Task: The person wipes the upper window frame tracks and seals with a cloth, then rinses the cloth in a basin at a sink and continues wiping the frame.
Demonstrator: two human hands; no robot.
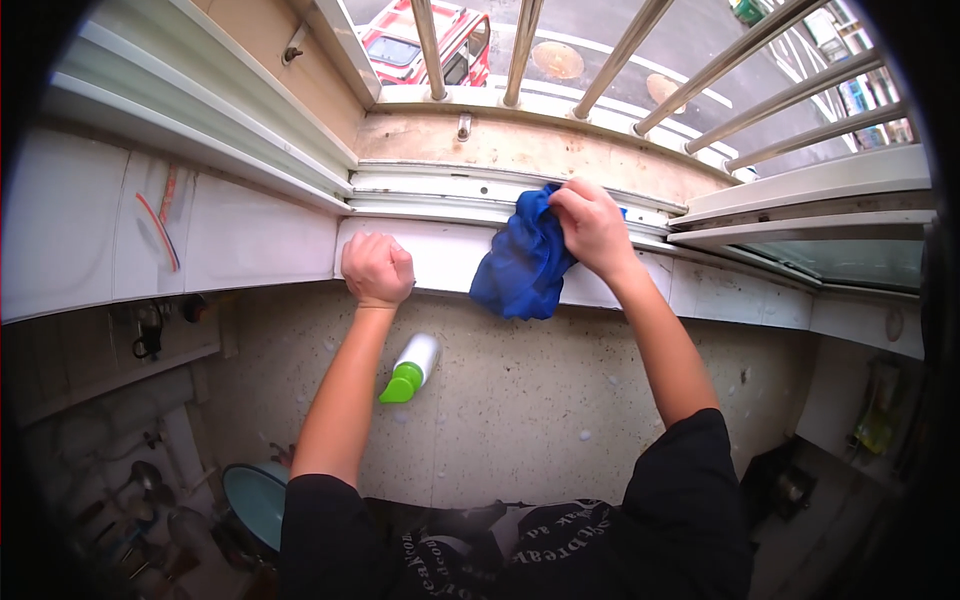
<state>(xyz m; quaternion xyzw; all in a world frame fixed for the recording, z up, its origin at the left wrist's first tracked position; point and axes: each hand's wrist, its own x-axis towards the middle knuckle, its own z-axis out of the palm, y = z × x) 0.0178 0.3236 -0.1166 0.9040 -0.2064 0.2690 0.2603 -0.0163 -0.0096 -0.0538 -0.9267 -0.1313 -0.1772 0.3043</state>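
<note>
My right hand [595, 229] pinches a blue cloth [525, 259] against the white sliding-window track [427, 184]. The cloth drapes from the track over the white tiled sill [442, 247] and hangs past its near edge. My left hand [377, 268] is curled into a fist, resting at the left part of the sill, with nothing seen in it. Below the sill, near my left forearm, a white bottle with a green spray top [405, 379] stands on the speckled counter [517, 420]. Whitish foam spots [584, 435] dot that counter.
Metal bars [523, 52] close off the window opening, with a street beyond. A glass window sash [840, 251] stands at the right. A light-blue basin [255, 502] is at lower left, near several utensils [146, 476]. Wires [161, 232] poke from the left wall tiles.
</note>
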